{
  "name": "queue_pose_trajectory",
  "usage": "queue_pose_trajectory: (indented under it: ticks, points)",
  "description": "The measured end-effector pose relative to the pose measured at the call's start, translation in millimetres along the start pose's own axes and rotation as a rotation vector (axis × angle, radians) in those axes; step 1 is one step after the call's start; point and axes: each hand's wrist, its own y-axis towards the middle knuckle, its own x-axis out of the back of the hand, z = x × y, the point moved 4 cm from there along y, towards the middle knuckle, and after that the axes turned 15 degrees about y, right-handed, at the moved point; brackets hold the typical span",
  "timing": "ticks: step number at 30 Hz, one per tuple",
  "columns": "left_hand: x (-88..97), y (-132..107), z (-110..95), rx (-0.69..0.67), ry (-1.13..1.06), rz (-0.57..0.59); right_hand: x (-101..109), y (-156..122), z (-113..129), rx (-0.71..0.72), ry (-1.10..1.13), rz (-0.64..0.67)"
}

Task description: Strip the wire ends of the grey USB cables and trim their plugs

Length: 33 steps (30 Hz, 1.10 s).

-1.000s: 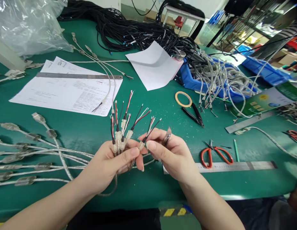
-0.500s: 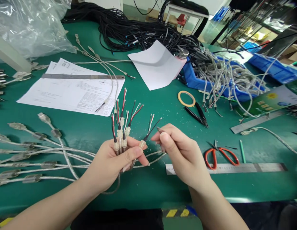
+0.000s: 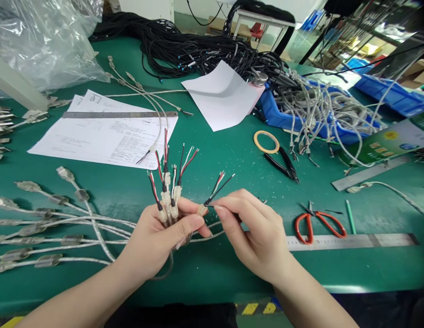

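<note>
My left hand (image 3: 156, 241) is closed around a bundle of clear-jacketed cables (image 3: 167, 196), their stripped red, black and white wire ends pointing up. One cable end (image 3: 202, 208) sticks out to the right of the bundle, near my left fingertips. My right hand (image 3: 255, 232) pinches at that cable end with thumb and forefinger, fingers curled. The cables trail left across the green table (image 3: 215, 269) to several clear connectors (image 3: 49, 228).
Red-handled scissors (image 3: 319, 224) lie on a steel ruler (image 3: 349, 240) at the right. Black cutters (image 3: 282, 166) and a tape ring (image 3: 266, 141) are beyond my hands. Papers (image 3: 106, 136) under another ruler, black cable heaps (image 3: 198, 50), blue bins (image 3: 283, 118) of grey cables stand farther back.
My right hand has dropped lower and closed in on the single cable end. The metal tool tip seen in it a second ago no longer shows. The bundle has tilted slightly left.
</note>
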Motion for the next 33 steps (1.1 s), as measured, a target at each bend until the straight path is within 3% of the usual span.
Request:
queue_pose_trajectory:
  ticks: [15,20,24,27,30,33]
  points:
    - [1.8,-2,3,0.004,0.091,0.000,2,0,6,0.035,-0.043,0.041]
    - [0.1,-2,1,0.000,0.082,0.006,3,1,3,-0.039,0.063,0.089]
    - [-0.7,-2,0,0.004,0.084,0.020,3,1,-4,-0.184,0.209,0.116]
    - [-0.2,-1,0,0.001,0.087,0.006,3,0,-7,-0.256,0.314,0.050]
    - [-0.6,-1,1,0.008,0.109,-0.009,4,-1,-6,-0.233,0.287,-0.068]
    - [-3.1,-2,1,-0.006,0.129,0.022,0,-1,-4,-0.186,0.216,-0.102]
